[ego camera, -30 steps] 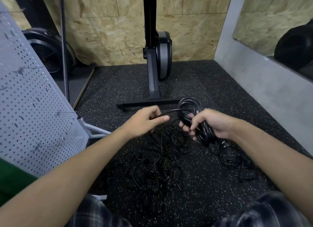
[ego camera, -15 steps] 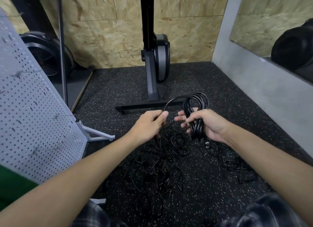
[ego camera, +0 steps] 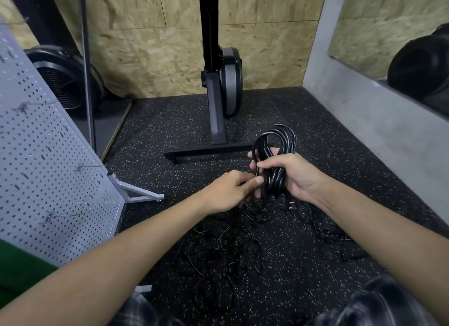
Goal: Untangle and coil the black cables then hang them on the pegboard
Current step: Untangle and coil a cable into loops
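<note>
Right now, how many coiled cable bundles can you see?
1: the coiled bundle, gripped in the right hand. Other cables lie tangled on the floor; the visible pegboard holds none.

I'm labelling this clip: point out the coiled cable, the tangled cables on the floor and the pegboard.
coiled cable [ego camera: 274,181]: head view, lower part of the bundle.
tangled cables [ego camera: 226,248]: head view, middle of the pile.
pegboard [ego camera: 48,180]: head view, bare perforated face.
</note>
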Motion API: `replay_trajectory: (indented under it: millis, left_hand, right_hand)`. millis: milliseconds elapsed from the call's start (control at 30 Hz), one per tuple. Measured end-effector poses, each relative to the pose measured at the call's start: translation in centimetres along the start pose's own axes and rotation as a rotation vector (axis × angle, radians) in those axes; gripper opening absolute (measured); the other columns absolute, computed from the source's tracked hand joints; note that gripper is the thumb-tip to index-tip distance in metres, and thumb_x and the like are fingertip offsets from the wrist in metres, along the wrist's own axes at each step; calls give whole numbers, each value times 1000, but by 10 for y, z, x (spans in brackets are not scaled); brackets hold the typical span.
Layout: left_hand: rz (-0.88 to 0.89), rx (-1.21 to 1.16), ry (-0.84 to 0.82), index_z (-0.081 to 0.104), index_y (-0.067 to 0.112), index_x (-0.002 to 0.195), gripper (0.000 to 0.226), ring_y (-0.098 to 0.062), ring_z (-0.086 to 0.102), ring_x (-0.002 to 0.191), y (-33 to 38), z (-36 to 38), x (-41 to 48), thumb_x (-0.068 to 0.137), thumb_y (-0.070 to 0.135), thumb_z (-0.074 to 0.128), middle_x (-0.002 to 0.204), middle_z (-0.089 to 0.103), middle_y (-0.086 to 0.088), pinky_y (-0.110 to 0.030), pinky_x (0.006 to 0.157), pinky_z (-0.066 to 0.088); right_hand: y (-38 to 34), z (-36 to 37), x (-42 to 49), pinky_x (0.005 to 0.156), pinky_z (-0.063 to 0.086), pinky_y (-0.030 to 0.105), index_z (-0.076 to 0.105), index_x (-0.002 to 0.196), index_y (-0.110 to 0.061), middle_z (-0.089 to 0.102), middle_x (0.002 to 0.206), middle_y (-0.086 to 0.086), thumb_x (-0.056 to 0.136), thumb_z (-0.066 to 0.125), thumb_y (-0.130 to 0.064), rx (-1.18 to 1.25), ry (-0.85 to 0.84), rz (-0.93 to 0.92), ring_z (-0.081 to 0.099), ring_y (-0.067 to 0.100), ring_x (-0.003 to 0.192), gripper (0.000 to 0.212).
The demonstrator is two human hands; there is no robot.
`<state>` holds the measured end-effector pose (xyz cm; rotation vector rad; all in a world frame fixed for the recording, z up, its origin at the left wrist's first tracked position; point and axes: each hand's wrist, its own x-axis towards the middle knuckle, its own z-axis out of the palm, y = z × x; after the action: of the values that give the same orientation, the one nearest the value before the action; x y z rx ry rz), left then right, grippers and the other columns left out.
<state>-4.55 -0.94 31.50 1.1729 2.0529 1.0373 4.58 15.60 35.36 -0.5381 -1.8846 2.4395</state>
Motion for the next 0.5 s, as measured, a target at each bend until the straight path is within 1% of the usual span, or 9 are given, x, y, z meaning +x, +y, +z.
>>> replay_trajectory:
  millis: [33,67,100,133,200,233,300,400,500]
  left_hand:
    - [6,-11,-36,69,14,91,40,-16,66,68,-4,-1,-1,111,40,45,66,67,8,-31,76,53]
    - [8,-14,-66,68,14,94,38,-21,71,83,-10,-1,-2,112,38,44,76,74,5,-38,93,54]
    - [2,-20,-79,66,14,97,36,-26,72,95,-16,-2,-2,113,35,42,84,77,2,-44,103,51]
    - [-13,-33,-76,65,15,98,34,-30,71,99,-20,-2,-3,114,32,40,87,78,-1,-46,105,49]
    - [-45,-56,-47,63,15,98,34,-37,69,82,-24,-2,-4,114,31,38,78,72,-8,-45,87,52]
    - [-45,-53,-41,63,14,98,35,-33,66,70,-22,-1,-4,114,31,37,72,65,-8,-43,77,52]
    - [-10,55,-51,66,15,98,36,-16,58,56,-16,4,-3,114,33,39,67,53,-4,-34,62,50]
    - [52,178,-90,72,18,99,38,-3,47,54,-7,14,0,113,36,42,67,55,7,-21,58,39]
    - [14,119,-116,74,17,97,42,-4,49,52,-10,11,0,112,41,43,63,56,8,-21,57,41]
  right_hand:
    - [-2,-1,0,68,58,43,72,120,0,75,93,8,91,62,5,6,23,-30,66,25,72,30]
    - [-4,-4,1,73,59,39,73,119,-3,75,93,6,92,62,4,8,53,-68,66,20,76,30]
    - [-5,-6,2,80,58,36,74,119,-4,76,94,4,92,62,4,12,81,-105,66,17,82,31]
    - [-6,-9,3,86,56,36,74,119,-5,76,95,4,92,61,4,22,102,-133,66,16,88,31]
    - [-4,-11,3,97,55,40,74,118,-5,76,98,6,92,60,5,61,102,-150,69,19,97,31]
    - [-3,-11,2,100,55,42,73,118,-5,76,99,7,92,59,6,88,85,-144,70,22,101,31]
    - [0,-8,2,101,57,45,72,115,-4,76,101,10,91,58,8,136,30,-107,73,25,103,30]
    - [1,-5,3,88,62,43,73,111,1,73,92,11,91,62,8,95,26,-33,73,22,80,24]
    - [-2,-8,6,68,63,39,72,112,1,62,73,8,91,66,5,56,114,-64,61,15,59,23]
